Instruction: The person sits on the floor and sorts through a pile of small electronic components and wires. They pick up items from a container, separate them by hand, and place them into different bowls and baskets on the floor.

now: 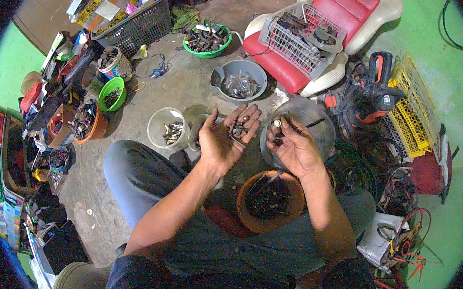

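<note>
My left hand [230,138] is palm up with several small dark metal parts [237,128] lying in it. My right hand [292,143] pinches a small round piece with a pale face [277,123] and also holds a dark rod-like piece [314,122]. Beneath the right hand is a large clear plastic container [324,111]. An orange bowl [241,210] of small dark parts sits between my legs. Left of my left hand stands a clear tub [149,128] with small metallic pieces; another clear container is partly hidden behind that hand.
Ahead are a grey basin [217,72] with plastic bags and a green basin [204,54] of parts. A red seat [278,66] bears a white basket. A chainsaw [376,94] and yellow crate [410,126] stand right; cluttered bowls and a black basket [138,31] stand left.
</note>
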### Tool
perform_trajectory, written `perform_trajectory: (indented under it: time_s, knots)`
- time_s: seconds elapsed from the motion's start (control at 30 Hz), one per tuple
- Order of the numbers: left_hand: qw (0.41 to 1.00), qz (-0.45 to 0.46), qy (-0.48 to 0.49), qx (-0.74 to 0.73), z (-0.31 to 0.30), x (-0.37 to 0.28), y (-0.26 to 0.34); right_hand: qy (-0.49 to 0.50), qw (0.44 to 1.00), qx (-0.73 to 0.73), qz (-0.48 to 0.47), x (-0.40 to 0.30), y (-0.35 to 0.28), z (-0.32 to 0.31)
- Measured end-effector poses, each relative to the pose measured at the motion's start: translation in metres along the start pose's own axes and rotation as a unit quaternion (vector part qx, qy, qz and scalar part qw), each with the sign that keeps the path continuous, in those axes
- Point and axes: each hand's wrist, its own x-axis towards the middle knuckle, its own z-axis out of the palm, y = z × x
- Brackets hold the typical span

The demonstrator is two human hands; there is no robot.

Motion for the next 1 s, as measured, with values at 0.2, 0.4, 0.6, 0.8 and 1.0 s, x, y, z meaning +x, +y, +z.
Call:
perform_trajectory:
  time_s: [0.2,0.4,0.6,0.8,1.0]
  knots:
    - [0.997,0.071,-0.002,0.008,-0.009,-0.002,0.01,-0.02,1.0,0.008,0.015,0.007,0.008,-0.017]
    - [0.989,0.081,0.031,0.117,-0.022,0.0,0.028,0.137,0.888,-0.43,-0.09,0.019,0.029,-0.015]
    - [0.987,0.082,-0.012,0.135,-0.019,-0.006,0.034,0.07,0.848,-0.518,-0.093,0.032,0.066,-0.032]
    - [0.998,0.051,-0.028,0.036,-0.015,-0.008,0.037,0.097,0.813,-0.562,-0.115,0.03,0.072,-0.017]
    - [0.997,0.021,-0.038,0.068,-0.014,-0.005,0.025,0.032,0.721,-0.628,-0.292,0.01,0.04,0.024]
